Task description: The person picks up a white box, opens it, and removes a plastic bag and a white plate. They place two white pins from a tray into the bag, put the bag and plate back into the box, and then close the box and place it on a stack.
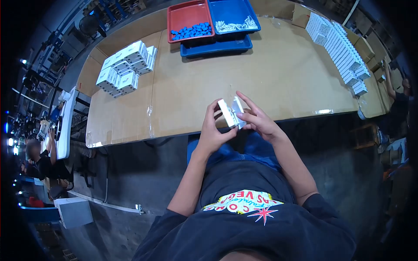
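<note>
A small white box (227, 114) is held up in front of me, just over the near edge of the table. My left hand (214, 129) grips it from the left, thumb below and fingers along its far side. On the right, my right hand (259, 121) has its thumb and lower fingers on a white flap (237, 107) standing apart from the box, which looks like its lid. The index finger of that hand points up, away from the flap. What lies inside the box is hidden from me.
Cardboard covers the table (191, 91). Stacked white boxes (124, 71) stand at left, with long rows of boxes (337, 43) at right. At the back are a red tray (190, 13) of blue pieces and a blue tray (230, 11) of white pieces. Other people work at both sides.
</note>
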Demonstrator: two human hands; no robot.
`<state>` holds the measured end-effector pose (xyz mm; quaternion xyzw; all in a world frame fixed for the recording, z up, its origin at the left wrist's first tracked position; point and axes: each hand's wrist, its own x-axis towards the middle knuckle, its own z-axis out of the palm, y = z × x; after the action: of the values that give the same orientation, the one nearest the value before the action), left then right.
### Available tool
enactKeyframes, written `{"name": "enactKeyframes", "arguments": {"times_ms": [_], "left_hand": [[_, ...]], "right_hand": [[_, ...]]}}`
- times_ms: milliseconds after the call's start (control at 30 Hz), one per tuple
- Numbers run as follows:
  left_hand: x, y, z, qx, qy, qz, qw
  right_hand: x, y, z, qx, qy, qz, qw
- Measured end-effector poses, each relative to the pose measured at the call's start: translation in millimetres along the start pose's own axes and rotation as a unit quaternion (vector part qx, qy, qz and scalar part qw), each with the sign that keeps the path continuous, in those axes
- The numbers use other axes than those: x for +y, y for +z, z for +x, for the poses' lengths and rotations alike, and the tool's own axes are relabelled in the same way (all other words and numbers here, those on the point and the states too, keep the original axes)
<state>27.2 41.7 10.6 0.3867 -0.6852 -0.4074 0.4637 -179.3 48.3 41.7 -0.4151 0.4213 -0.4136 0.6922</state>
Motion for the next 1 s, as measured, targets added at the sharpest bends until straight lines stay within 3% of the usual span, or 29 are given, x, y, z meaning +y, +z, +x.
{"name": "enactKeyframes", "arguments": {"times_ms": [33,100,133,233,300,367,467,500,633,733,1000], "left_hand": [[-0.7,-1.9,-0.9,0.003,-0.034,-0.11,0.993],[0.5,-6.4,1.4,0.041,-0.042,-0.131,0.99],[0.3,-9.2,5.5,0.061,-0.047,-0.142,0.987],[-35.4,-12.2,23.0,0.133,-0.022,0.056,0.989],[-50.6,-13.7,34.3,0.187,-0.005,0.186,0.965],[-60.5,-16.7,34.1,0.171,-0.03,0.274,0.946],[-65.2,-21.5,19.8,0.123,-0.016,0.361,0.924],[-60.4,-23.1,13.9,0.093,-0.01,0.377,0.922],[-41.6,-32.9,3.4,-0.011,0.004,0.434,0.901],[-42.5,-39.8,3.8,-0.057,-0.012,0.423,0.904],[-61.8,-36.8,45.5,0.021,0.001,0.426,0.905]], "right_hand": [[-1.7,-5.4,3.0,-0.006,0.006,0.015,1.0],[-0.4,-17.7,18.2,-0.02,0.015,0.046,0.999],[1.0,-20.3,28.2,0.008,-0.025,0.002,1.0],[8.1,-26.3,68.5,0.08,-0.163,-0.124,0.976],[-4.4,-27.0,76.5,0.115,-0.104,-0.253,0.955],[10.8,-43.1,95.6,0.156,-0.078,-0.391,0.904],[35.8,-67.3,97.5,0.148,-0.231,-0.596,0.754],[39.0,-67.4,92.0,0.162,-0.196,-0.567,0.783],[32.2,-69.8,70.7,0.117,-0.234,-0.619,0.741],[25.2,-75.0,60.0,0.061,-0.204,-0.622,0.753],[2.5,-60.6,87.2,0.073,-0.219,-0.634,0.738]]}}
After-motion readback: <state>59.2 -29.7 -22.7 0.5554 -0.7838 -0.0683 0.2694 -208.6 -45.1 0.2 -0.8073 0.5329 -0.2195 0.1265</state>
